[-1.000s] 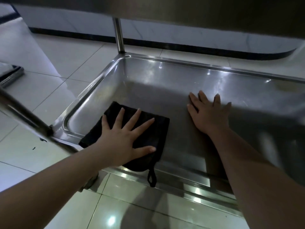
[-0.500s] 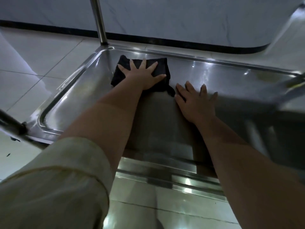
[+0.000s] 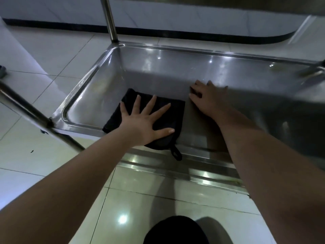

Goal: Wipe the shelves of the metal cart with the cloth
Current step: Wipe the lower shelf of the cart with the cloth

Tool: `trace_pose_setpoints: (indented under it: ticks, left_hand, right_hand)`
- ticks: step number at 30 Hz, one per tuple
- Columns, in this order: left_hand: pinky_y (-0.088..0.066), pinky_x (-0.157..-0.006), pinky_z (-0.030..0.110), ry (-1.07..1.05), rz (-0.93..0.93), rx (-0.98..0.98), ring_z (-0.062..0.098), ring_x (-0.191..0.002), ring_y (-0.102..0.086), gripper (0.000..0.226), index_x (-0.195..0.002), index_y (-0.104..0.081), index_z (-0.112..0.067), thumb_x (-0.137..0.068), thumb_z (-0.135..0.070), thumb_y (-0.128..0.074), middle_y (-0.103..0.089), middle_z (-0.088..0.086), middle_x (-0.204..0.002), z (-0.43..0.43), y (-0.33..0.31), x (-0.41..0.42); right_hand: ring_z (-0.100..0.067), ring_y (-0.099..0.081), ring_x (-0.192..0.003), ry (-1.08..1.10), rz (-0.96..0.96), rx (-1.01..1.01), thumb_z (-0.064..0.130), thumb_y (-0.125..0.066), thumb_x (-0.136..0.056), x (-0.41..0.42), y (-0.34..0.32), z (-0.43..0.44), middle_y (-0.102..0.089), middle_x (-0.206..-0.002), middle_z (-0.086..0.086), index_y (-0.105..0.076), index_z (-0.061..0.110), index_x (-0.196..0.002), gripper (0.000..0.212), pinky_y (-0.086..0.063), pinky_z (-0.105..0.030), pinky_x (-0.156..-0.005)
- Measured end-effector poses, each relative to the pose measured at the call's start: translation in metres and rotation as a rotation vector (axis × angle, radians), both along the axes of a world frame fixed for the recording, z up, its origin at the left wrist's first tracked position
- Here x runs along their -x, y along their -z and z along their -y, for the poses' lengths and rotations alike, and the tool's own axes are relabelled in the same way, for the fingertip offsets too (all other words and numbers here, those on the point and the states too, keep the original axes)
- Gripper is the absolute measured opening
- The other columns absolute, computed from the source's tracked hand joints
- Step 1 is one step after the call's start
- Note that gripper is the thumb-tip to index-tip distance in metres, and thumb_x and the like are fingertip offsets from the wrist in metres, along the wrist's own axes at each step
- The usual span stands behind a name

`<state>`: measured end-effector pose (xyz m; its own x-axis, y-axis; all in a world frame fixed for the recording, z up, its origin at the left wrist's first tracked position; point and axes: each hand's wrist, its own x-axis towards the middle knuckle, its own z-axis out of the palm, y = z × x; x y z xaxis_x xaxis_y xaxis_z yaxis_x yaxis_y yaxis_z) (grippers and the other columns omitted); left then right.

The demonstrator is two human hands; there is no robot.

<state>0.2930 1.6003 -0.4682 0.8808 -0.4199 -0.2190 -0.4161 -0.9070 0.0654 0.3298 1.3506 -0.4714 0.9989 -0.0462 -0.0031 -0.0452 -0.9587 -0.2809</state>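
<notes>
The low metal shelf of the cart fills the middle of the view, shiny and rimmed. A black cloth lies flat on it near the front left corner, its hanging loop draped over the front rim. My left hand presses on the cloth with fingers spread and straight. My right hand rests flat on the bare shelf just to the right of the cloth, fingers pointing away from me.
Cart posts stand at the back left and the front left. The shelf above overhangs the top of the view. White tiled floor surrounds the cart, with a dark-skirted wall behind.
My left hand has drawn the cloth from the shelf's back left corner to the front edge. The right hand has stayed flat in about the same spot.
</notes>
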Motion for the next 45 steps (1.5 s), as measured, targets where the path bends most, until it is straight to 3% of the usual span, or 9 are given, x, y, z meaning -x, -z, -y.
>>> trace_pose_setpoints:
  ticks: [2, 6, 17, 22, 27, 30, 33, 38, 45]
  left_hand:
    - [0.012, -0.109, 0.071, -0.001, -0.001, -0.004, 0.032, -0.147, 0.022, 0.085, -0.132, 0.026, -0.069, -0.056, -0.098, 0.002, 0.024, -0.015, -0.160, 0.002, -0.002, 0.000]
    - [0.012, -0.110, 0.071, -0.003, 0.024, 0.013, 0.033, -0.147, 0.020, 0.082, -0.131, 0.027, -0.068, -0.058, -0.098, 0.006, 0.023, -0.014, -0.161, 0.002, 0.000, 0.004]
    - [0.018, -0.099, 0.077, 0.044, 0.030, 0.033, 0.043, -0.145, 0.021, 0.086, -0.149, 0.009, -0.054, -0.075, -0.091, -0.013, 0.017, -0.003, -0.164, 0.158, 0.002, 0.071]
    - [0.009, -0.110, 0.071, -0.020, 0.088, 0.054, 0.030, -0.150, 0.011, 0.094, -0.144, 0.005, -0.063, -0.059, -0.100, -0.007, 0.010, -0.016, -0.163, 0.071, 0.001, 0.034]
    - [0.005, -0.112, 0.069, -0.184, 0.059, 0.011, 0.029, -0.150, 0.008, 0.094, -0.137, 0.013, -0.069, -0.050, -0.103, 0.006, 0.010, -0.017, -0.163, -0.040, -0.002, -0.013]
    - [0.005, -0.110, 0.071, -0.154, 0.089, -0.008, 0.031, -0.150, 0.009, 0.085, -0.134, 0.020, -0.070, -0.054, -0.100, 0.008, 0.010, -0.017, -0.163, -0.042, 0.004, -0.013]
    - [0.005, -0.109, 0.071, -0.157, 0.125, 0.019, 0.031, -0.150, 0.009, 0.086, -0.137, 0.015, -0.069, -0.057, -0.099, 0.008, 0.009, -0.017, -0.163, -0.042, 0.009, -0.011]
    - [0.006, -0.110, 0.071, -0.174, 0.110, 0.009, 0.032, -0.150, 0.010, 0.088, -0.141, 0.012, -0.066, -0.058, -0.098, 0.006, 0.010, -0.016, -0.163, -0.041, 0.007, -0.008]
    - [0.011, -0.111, 0.068, -0.162, 0.044, 0.066, 0.027, -0.150, 0.011, 0.085, -0.140, 0.006, -0.069, -0.061, -0.099, -0.007, 0.008, -0.020, -0.162, -0.075, 0.002, -0.002]
  right_hand:
    - [-0.030, -0.013, -0.148, -0.047, -0.087, 0.038, 0.052, -0.033, -0.102, 0.031, 0.000, 0.022, -0.016, -0.163, 0.007, -0.025, 0.035, -0.153, 0.054, -0.012, -0.059, -0.117]
    - [-0.033, 0.001, -0.150, 0.135, -0.223, 0.165, 0.066, -0.017, -0.097, 0.110, 0.007, 0.078, 0.001, -0.164, 0.015, -0.003, 0.052, -0.151, 0.058, 0.000, -0.056, -0.118]
    - [-0.028, 0.002, -0.151, 0.172, -0.124, 0.196, 0.049, -0.018, -0.101, 0.124, 0.015, 0.096, -0.003, -0.164, 0.014, -0.010, 0.041, -0.154, 0.054, 0.001, -0.055, -0.119]
    - [-0.027, 0.000, -0.151, 0.178, -0.123, 0.180, 0.060, -0.017, -0.098, 0.123, 0.014, 0.095, -0.004, -0.163, 0.017, -0.007, 0.051, -0.151, 0.055, 0.002, -0.055, -0.118]
    - [-0.028, 0.001, -0.151, 0.214, -0.129, 0.201, 0.060, -0.016, -0.098, 0.123, 0.011, 0.087, -0.006, -0.164, 0.016, -0.006, 0.051, -0.151, 0.055, 0.000, -0.056, -0.118]
    - [-0.035, 0.003, -0.150, 0.338, -0.205, 0.178, 0.065, -0.017, -0.096, 0.112, 0.004, 0.060, -0.005, -0.164, 0.013, -0.007, 0.050, -0.151, 0.058, 0.003, -0.068, -0.113]
    - [-0.039, 0.004, -0.149, 0.210, -0.202, 0.130, 0.065, -0.017, -0.096, 0.083, 0.001, -0.005, 0.000, -0.164, 0.015, -0.005, 0.052, -0.150, 0.057, 0.009, -0.076, -0.104]
    - [-0.040, 0.008, -0.148, 0.100, -0.148, 0.044, 0.049, -0.020, -0.102, 0.028, -0.001, -0.096, 0.002, -0.165, 0.011, -0.009, 0.045, -0.153, 0.053, 0.003, -0.077, -0.105]
    - [-0.038, 0.005, -0.149, 0.048, -0.086, 0.069, 0.055, -0.019, -0.101, 0.019, 0.007, -0.094, 0.001, -0.165, 0.008, -0.008, 0.043, -0.153, 0.055, -0.007, -0.072, -0.110]
